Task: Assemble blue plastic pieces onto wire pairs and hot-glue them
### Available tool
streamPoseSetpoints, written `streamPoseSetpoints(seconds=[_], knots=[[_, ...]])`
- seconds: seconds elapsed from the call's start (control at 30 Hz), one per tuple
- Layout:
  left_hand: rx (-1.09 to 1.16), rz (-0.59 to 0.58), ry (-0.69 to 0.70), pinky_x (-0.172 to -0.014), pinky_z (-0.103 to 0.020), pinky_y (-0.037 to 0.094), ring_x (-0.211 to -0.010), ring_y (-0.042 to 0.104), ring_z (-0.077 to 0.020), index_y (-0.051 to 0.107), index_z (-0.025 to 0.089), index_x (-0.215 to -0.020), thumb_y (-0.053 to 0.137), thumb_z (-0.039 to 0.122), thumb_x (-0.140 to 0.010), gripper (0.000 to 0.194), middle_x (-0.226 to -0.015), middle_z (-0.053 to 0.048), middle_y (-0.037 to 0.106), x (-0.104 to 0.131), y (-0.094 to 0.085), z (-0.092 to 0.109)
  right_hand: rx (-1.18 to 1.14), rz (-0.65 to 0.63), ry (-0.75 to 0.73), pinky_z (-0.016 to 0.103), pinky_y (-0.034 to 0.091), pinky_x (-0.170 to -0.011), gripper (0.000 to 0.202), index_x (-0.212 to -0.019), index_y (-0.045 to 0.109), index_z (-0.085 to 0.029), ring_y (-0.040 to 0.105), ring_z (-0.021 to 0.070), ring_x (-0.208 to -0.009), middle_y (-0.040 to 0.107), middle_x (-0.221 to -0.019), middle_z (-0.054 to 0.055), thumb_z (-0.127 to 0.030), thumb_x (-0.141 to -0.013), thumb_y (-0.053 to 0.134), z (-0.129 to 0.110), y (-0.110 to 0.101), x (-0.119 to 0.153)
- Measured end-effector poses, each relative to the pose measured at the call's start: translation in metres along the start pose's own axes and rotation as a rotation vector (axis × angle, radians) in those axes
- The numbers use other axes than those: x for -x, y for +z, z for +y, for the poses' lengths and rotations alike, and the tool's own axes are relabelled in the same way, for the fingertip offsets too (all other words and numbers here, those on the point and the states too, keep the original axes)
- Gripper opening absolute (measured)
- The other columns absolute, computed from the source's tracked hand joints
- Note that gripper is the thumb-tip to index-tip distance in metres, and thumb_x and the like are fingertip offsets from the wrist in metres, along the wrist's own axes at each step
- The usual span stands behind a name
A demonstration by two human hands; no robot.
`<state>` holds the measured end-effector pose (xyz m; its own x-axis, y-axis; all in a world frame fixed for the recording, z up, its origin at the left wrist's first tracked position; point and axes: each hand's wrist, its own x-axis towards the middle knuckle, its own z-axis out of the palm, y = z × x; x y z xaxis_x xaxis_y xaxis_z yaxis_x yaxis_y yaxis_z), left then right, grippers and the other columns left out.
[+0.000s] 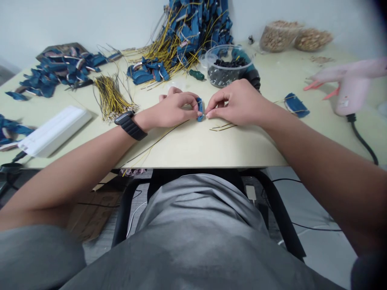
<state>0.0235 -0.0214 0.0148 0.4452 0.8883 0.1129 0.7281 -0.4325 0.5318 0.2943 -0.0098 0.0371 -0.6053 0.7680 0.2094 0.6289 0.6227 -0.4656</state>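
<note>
My left hand (178,106), with a dark watch on the wrist, grips a small blue piece (200,108) that stands on edge near the front of the table. Black and yellow wires (157,141) run from beneath that hand toward the table's front edge. Close beside the blue piece, my right hand (234,102) has thumb and fingertips pinched together at its lower end. Whatever lies between those fingertips is too small to make out. Stripped wire ends (223,128) show below the right hand, and a blue piece with wires (296,105) lies to its right.
Behind my hands stand a clear tub of black parts (226,66), a green screwdriver (196,75) and a tall heap of wired blue pieces (199,28). A wire bundle (111,96) and white box (56,129) are left; a pink glue gun (352,86) is right.
</note>
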Motion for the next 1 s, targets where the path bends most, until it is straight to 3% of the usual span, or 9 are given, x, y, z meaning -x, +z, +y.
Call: streamPoseSetpoints(seconds=[0.17,0.33,0.57,0.83,1.0], knots=[[0.005,0.014,-0.006,-0.142,-0.080,0.039,-0.166,0.056,-0.0522,0.089,0.032,-0.113,0.090,0.051,-0.105,0.021,-0.153,-0.007,0.090,-0.001,0.001,-0.003,-0.013,0.008,0.072,0.047,0.060,-0.087,0.020,-0.093,0.100,-0.029,0.085,0.0324,-0.094,0.095,-0.096,0.006,-0.012,-0.098,0.090,-0.002,0.005,-0.006],[0.006,0.017,-0.004,-0.141,-0.082,0.039,-0.164,0.056,-0.0532,0.089,0.031,-0.114,0.091,0.053,-0.101,0.025,-0.147,-0.008,0.090,-0.001,0.002,-0.004,0.010,0.036,0.036,0.046,0.062,-0.088,0.018,-0.098,0.098,-0.028,0.083,0.0310,-0.091,0.095,-0.099,0.006,-0.014,-0.098,0.088,-0.002,0.011,-0.008],[-0.003,0.009,-0.003,-0.142,-0.080,0.039,-0.163,0.056,-0.0525,0.090,0.032,-0.114,0.088,0.055,-0.101,0.026,-0.143,-0.008,0.090,-0.002,0.002,-0.006,0.025,0.030,-0.005,0.056,0.070,-0.093,0.021,-0.118,0.103,-0.040,0.085,0.0386,-0.100,0.099,-0.112,0.006,-0.043,-0.105,0.087,-0.009,0.011,-0.002],[0.029,0.022,0.005,-0.140,-0.077,0.043,-0.162,0.056,-0.0528,0.089,0.033,-0.109,0.092,0.057,-0.100,0.026,-0.130,-0.008,0.089,-0.003,0.004,-0.009,0.037,0.041,-0.020,0.053,0.066,-0.088,0.021,-0.109,0.102,-0.039,0.086,0.0386,-0.101,0.098,-0.106,0.005,-0.049,-0.107,0.084,-0.003,0.015,-0.007],[0.046,0.001,0.011,-0.140,-0.073,0.043,-0.162,0.055,-0.0504,0.087,0.032,-0.108,0.090,0.056,-0.101,0.026,-0.143,-0.005,0.091,-0.004,0.004,-0.009,-0.021,0.030,-0.019,0.057,0.068,-0.092,0.017,-0.103,0.103,-0.043,0.088,0.0417,-0.105,0.098,-0.106,0.004,-0.046,-0.102,0.086,-0.004,0.015,-0.008]])
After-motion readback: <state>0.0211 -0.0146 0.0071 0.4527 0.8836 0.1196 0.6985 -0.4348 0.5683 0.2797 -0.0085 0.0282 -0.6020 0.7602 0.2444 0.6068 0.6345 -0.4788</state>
